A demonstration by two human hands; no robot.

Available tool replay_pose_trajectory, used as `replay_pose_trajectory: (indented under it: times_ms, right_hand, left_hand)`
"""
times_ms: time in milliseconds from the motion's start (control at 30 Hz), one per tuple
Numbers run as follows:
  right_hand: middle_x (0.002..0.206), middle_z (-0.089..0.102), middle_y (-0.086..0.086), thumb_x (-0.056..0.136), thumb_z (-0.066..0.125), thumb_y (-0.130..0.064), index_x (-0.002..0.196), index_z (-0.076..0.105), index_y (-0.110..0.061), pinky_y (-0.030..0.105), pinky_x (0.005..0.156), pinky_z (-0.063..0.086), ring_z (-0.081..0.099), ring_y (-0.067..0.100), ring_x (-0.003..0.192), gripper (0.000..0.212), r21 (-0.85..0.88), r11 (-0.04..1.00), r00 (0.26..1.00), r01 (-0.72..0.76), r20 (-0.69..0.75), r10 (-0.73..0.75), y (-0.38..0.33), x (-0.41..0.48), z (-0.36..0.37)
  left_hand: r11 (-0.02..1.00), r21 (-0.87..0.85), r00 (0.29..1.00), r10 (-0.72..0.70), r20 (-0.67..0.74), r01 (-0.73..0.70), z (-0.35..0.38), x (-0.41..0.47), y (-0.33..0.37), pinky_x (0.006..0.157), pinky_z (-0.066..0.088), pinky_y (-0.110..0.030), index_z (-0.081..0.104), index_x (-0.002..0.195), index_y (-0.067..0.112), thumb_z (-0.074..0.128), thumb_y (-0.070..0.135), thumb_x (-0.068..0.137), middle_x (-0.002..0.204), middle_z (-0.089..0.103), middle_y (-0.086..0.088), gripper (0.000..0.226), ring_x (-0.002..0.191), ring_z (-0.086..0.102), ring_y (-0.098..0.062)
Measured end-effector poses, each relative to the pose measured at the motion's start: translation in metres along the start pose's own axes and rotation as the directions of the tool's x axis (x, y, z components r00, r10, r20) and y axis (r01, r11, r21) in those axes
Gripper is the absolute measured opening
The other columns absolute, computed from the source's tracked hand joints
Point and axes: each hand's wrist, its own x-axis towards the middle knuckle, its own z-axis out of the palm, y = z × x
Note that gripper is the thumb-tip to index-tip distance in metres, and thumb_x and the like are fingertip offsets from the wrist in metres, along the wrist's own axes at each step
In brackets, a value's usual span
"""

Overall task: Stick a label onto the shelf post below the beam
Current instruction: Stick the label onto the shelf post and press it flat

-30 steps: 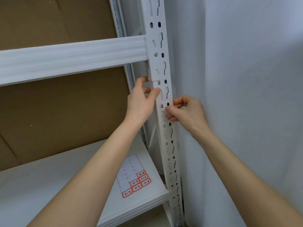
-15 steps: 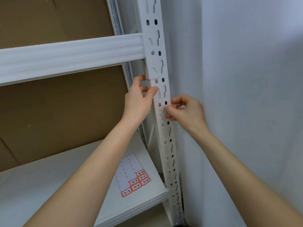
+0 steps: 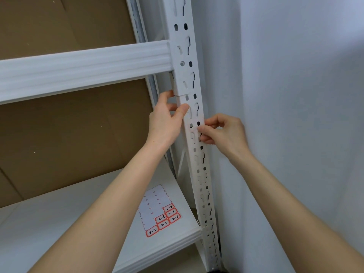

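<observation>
White perforated steel shelf post (image 3: pixel 197 170), with a white ribbed beam (image 3: pixel 84 69) joining its left side. Left hand (image 3: pixel 163 123) grips the post just below the beam, thumb on its front, fingers curled round its left edge. Right hand (image 3: pixel 224 133), fingertips bunched together, pinches a faint pale label (image 3: pixel 194 133) against the post's front, lower down. Left of the post, a red-bordered label sheet (image 3: pixel 157 211) lies on a white shelf board (image 3: pixel 59 223)
</observation>
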Motion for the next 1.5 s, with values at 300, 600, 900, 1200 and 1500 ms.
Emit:
replay_pose_trajectory:
  times_ms: [300, 600, 900, 1200, 1500]
  right_hand:
    - [0.057, 0.064, -0.002, 0.072, 0.08, -0.011, 0.074, 0.061, -0.004, 0.026, 0.057, 0.058, 0.067, 0.015, 0.055, 0.021, -0.088, 0.996, 1.0, 0.009, -0.025, -0.011, -0.004, 0.001, 0.002]
    - [0.065, 0.07, 0.004, 0.072, 0.081, -0.024, 0.079, 0.064, -0.004, 0.027, 0.062, 0.058, 0.07, 0.016, 0.062, 0.028, -0.041, 0.998, 0.998, -0.056, -0.043, 0.054, -0.006, 0.0, 0.003]
    - [0.066, 0.063, 0.003, 0.083, 0.067, 0.0, 0.079, 0.063, -0.004, 0.026, 0.066, 0.059, 0.067, 0.015, 0.062, 0.007, 0.085, 0.994, 0.997, -0.075, 0.033, 0.073, -0.006, -0.004, -0.005]
    - [0.061, 0.067, 0.005, 0.076, 0.078, -0.023, 0.083, 0.062, -0.005, 0.027, 0.059, 0.059, 0.066, 0.012, 0.055, 0.024, -0.006, 0.993, 0.992, -0.12, -0.045, 0.12, -0.002, 0.001, 0.004]
    - [0.053, 0.051, 0.003, 0.086, 0.064, -0.023, 0.076, 0.059, 0.009, 0.025, 0.049, 0.053, 0.052, 0.009, 0.037, 0.034, -0.071, 0.993, 0.991, -0.098, -0.101, 0.09, -0.002, -0.004, -0.006]
  left_hand:
    - [1.0, 0.0, 1.0, 0.012, 0.003, -0.012, 0.0, 0.0, -0.001, 0.089, 0.054, -0.045, 0.041, 0.134, 0.024, 0.058, 0.027, 0.092, 0.107, 0.068, 0.001, 0.046, 0.097, 0.066, -0.016]
    - [1.0, 0.004, 1.0, 0.002, 0.0, -0.002, 0.0, 0.001, -0.001, 0.09, 0.053, -0.046, 0.041, 0.133, 0.025, 0.059, 0.029, 0.091, 0.108, 0.068, 0.0, 0.047, 0.099, 0.065, -0.016]
    - [1.0, 0.007, 1.0, -0.012, 0.006, 0.012, 0.0, 0.0, 0.0, 0.091, 0.052, -0.046, 0.041, 0.133, 0.025, 0.059, 0.028, 0.091, 0.107, 0.068, 0.001, 0.046, 0.1, 0.065, -0.017]
    - [1.0, 0.006, 1.0, -0.006, 0.011, 0.006, 0.0, 0.002, -0.001, 0.091, 0.052, -0.046, 0.041, 0.133, 0.025, 0.059, 0.029, 0.091, 0.11, 0.067, 0.0, 0.046, 0.101, 0.065, -0.018]
    - [1.0, -0.001, 1.0, -0.009, 0.01, 0.009, -0.001, 0.003, -0.003, 0.091, 0.052, -0.046, 0.042, 0.132, 0.026, 0.06, 0.03, 0.09, 0.108, 0.068, 0.002, 0.046, 0.1, 0.065, -0.017]
